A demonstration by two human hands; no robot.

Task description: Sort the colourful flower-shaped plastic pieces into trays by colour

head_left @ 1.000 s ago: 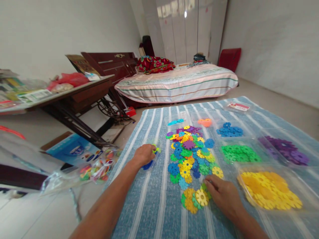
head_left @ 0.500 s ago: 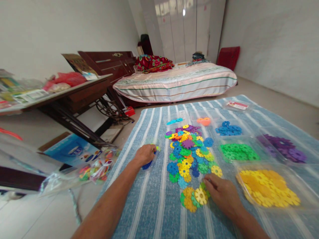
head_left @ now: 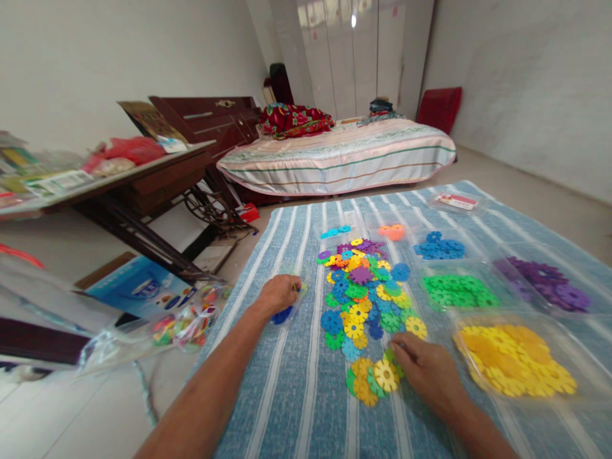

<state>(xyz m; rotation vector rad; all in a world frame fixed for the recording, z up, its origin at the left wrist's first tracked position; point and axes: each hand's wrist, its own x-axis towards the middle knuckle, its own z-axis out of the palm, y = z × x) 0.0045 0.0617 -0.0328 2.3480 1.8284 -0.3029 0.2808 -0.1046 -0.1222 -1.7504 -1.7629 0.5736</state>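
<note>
My left hand (head_left: 278, 296) is closed above a small clear box with dark blue gear-shaped discs (head_left: 283, 314) in it. A bit of green and dark colour shows at its fingertips, too small to make out. Right of it lies a loose heap of mixed plastic gear discs (head_left: 356, 293), in blue, green, yellow, purple and orange. My right hand (head_left: 425, 366) rests at the near right edge of this heap, fingers pinched together beside a yellow-green disc (head_left: 392, 360). What its fingertips hold, if anything, is hidden. A pale yellow disc (head_left: 385, 376) lies just left of them.
Clear boxes hold yellow discs (head_left: 516, 363), green discs (head_left: 459, 291), blue discs (head_left: 437, 247), purple discs (head_left: 545, 280), orange discs (head_left: 392, 232) and light blue discs (head_left: 336, 232). A striped cloth (head_left: 282, 408) covers the surface. Beyond stands a bed (head_left: 335, 159); a sewing table (head_left: 143, 172) is at left.
My left hand has shifted very slightly over its box, and the green colour at its fingertips shows differently. My right hand stays almost still.
</note>
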